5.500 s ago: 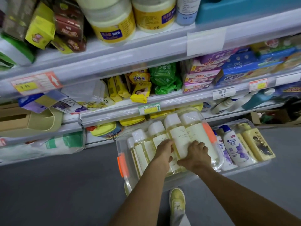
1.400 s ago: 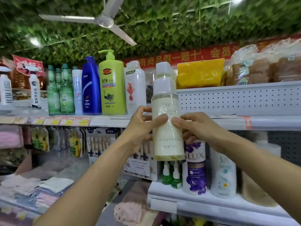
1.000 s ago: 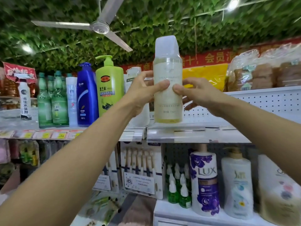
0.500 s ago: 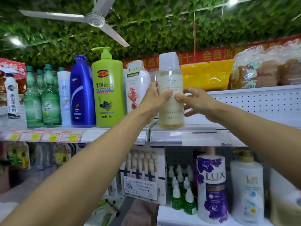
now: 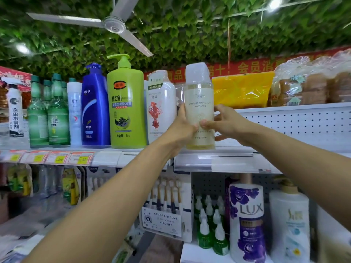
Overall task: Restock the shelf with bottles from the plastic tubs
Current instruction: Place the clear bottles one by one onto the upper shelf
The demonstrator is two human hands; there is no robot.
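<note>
Bottle (image 5: 199, 111), pale cream, frosted white cap, label reading "CAMELLIA AMINO ACID FRAGRANCE": upright, base at the front edge of the top shelf (image 5: 284, 151); whether the base touches the shelf cannot be told.

Left hand (image 5: 182, 128): grip closed around the bottle's left side, thumb across the lower front of the label.

Right hand (image 5: 228, 124): grip closed on the bottle's right side, thumb tip on the front meeting the left thumb, fingers curling behind.

Neighbours, same shelf, leftward from the bottle: white bottle with red floral print (image 5: 161, 107), just beside and partly behind the left hand; lime-green pump bottle (image 5: 126, 105); blue bottle (image 5: 95, 107); slim white bottle (image 5: 74, 112); green glass bottles (image 5: 48, 114); white spray bottle (image 5: 14, 109) at far left.

Right of the bottle, above the perforated back panel: yellow bag (image 5: 243, 90), wrapped bread loaves (image 5: 311, 82).

Shelf below: purple LUX bottle (image 5: 247, 221), white pump bottle (image 5: 289, 224), small green dropper bottles (image 5: 210, 228), toothbrush pack (image 5: 165, 205).

Shelf edge: yellow price tags (image 5: 57, 158).

Overhead: ceiling fan (image 5: 114, 25), leaf-covered ceiling.
</note>
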